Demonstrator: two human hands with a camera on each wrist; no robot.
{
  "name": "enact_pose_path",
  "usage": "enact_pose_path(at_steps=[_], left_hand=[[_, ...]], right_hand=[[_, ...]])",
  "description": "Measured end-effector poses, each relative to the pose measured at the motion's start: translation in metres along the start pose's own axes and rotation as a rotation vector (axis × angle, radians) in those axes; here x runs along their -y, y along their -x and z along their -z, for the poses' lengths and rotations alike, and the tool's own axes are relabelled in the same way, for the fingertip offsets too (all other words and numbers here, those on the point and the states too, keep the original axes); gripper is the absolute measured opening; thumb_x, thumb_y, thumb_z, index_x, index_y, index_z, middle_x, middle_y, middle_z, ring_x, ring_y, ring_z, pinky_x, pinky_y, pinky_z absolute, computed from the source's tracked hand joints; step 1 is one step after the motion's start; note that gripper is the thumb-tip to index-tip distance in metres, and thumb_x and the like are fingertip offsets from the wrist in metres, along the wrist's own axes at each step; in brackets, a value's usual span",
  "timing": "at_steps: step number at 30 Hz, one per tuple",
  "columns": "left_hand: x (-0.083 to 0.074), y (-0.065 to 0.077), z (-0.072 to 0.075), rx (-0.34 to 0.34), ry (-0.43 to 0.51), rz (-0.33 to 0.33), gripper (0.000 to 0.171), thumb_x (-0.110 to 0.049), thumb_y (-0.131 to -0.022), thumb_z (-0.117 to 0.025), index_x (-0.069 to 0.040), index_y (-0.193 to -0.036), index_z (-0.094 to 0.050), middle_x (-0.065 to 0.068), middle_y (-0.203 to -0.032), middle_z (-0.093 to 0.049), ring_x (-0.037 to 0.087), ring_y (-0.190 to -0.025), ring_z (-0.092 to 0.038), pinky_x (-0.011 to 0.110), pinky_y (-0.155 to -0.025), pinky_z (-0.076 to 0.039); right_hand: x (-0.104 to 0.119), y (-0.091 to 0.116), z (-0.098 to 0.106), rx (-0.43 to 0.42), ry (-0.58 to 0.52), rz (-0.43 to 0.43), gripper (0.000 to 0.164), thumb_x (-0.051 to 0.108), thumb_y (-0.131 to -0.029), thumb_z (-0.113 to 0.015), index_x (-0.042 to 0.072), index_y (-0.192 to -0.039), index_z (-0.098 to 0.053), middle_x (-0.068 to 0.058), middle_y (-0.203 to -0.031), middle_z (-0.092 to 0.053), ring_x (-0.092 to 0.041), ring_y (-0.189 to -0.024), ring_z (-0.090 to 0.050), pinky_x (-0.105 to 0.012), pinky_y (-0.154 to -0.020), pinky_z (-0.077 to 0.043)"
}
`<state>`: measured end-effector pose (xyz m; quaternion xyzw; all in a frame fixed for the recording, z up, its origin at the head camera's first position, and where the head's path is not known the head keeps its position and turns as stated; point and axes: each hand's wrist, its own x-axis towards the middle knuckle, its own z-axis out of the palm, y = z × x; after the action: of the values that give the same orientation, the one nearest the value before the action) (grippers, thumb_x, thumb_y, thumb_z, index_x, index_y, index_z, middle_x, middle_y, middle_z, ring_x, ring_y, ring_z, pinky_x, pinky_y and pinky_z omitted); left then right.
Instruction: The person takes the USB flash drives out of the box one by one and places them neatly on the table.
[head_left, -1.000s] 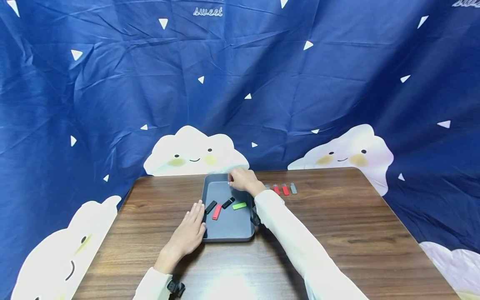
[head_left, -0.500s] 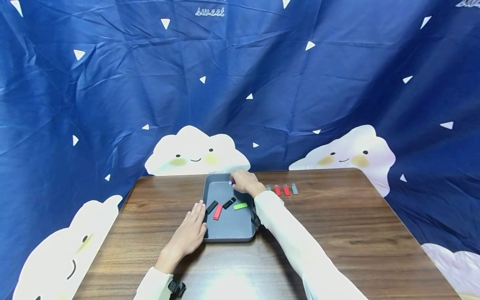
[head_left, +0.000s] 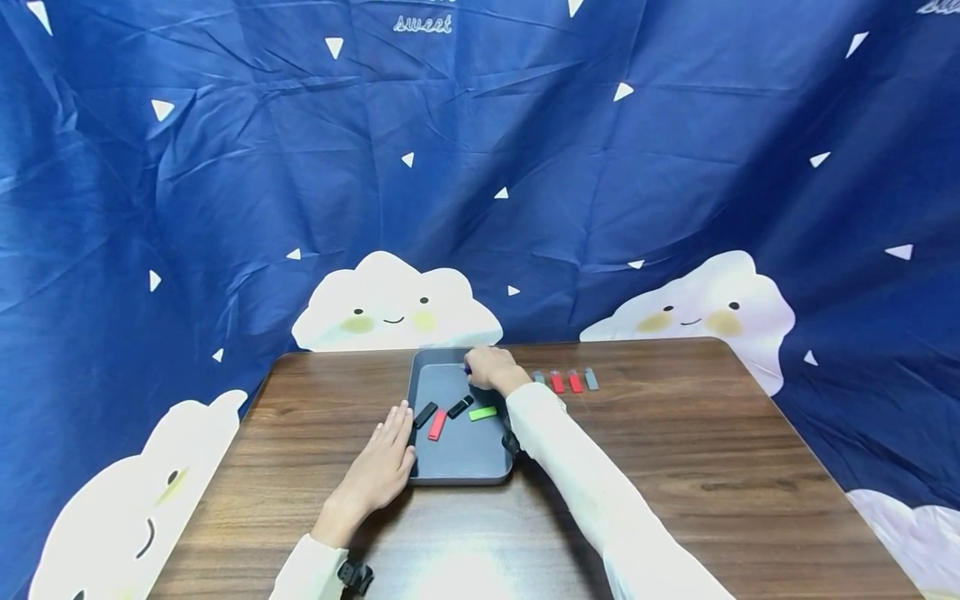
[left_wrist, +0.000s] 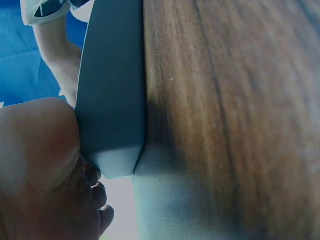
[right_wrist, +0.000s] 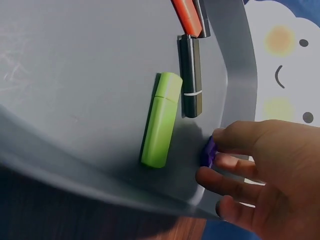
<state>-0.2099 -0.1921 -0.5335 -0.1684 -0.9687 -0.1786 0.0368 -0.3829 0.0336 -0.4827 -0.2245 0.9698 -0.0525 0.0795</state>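
From the head view: grey tray (head_left: 459, 462) on the wooden surface (head_left: 712, 450), left hand (head_left: 380, 463) laid along its left edge with fingers straight, so no grip on anything there. The right hand (head_left: 492, 369) is over the far right corner, pinching a purple piece (head_left: 468, 368) that's mostly covered. Nearer in the tray: a red stick (head_left: 437, 426) between two black sticks (head_left: 461, 407), plus a green stick (head_left: 483, 413). Right of the tray, two red pieces (head_left: 557, 382) sit between two grey pieces (head_left: 592, 379).

Left wrist view is mostly the tray's outer wall and wood grain, with the palm up against the wall's edge.

Right wrist view is the good one: thumb and fingers pinch the purple piece inside the tray, by the far wall. Can't tell if it's touching the bottom. The green stick lies just beside a black one with a pale band.
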Motion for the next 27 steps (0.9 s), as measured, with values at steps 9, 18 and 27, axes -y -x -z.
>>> enact_pose_path(at_steps=[9,18,27], left_hand=[[-0.0007,-0.0001,0.0014,-0.001,-0.001,0.002,0.061,-0.018,-0.112,-0.047,0.010,-0.164,-0.029,0.024,-0.175,-0.024,0.043,-0.163,-0.024,0.060,-0.132,-0.027],[0.0003,0.0002,-0.0005,-0.023,0.014,-0.020,0.061,-0.015,-0.109,-0.048,0.011,-0.162,-0.032,0.026,-0.174,-0.026,0.047,-0.161,-0.028,0.065,-0.128,-0.029],[-0.0012,0.0000,0.0007,-0.007,0.008,-0.004,0.061,-0.017,-0.111,-0.047,0.009,-0.163,-0.031,0.024,-0.175,-0.025,0.044,-0.162,-0.026,0.063,-0.130,-0.029]], right_hand=[[0.0062,-0.0009,0.0021,0.008,0.018,-0.006,0.011,0.022,-0.104,-0.068,0.015,-0.103,-0.076,-0.002,-0.105,-0.075,-0.019,-0.093,-0.067,-0.041,-0.088,-0.060],[0.0009,-0.0023,-0.0031,-0.020,0.028,-0.012,0.016,0.025,-0.104,-0.069,0.014,-0.116,-0.072,-0.003,-0.114,-0.069,-0.019,-0.097,-0.062,-0.041,-0.091,-0.059],[-0.0005,-0.0023,-0.0063,0.010,0.037,0.000,0.029,0.033,-0.102,-0.072,0.014,-0.124,-0.071,-0.006,-0.125,-0.062,-0.022,-0.103,-0.064,-0.043,-0.094,-0.058]])
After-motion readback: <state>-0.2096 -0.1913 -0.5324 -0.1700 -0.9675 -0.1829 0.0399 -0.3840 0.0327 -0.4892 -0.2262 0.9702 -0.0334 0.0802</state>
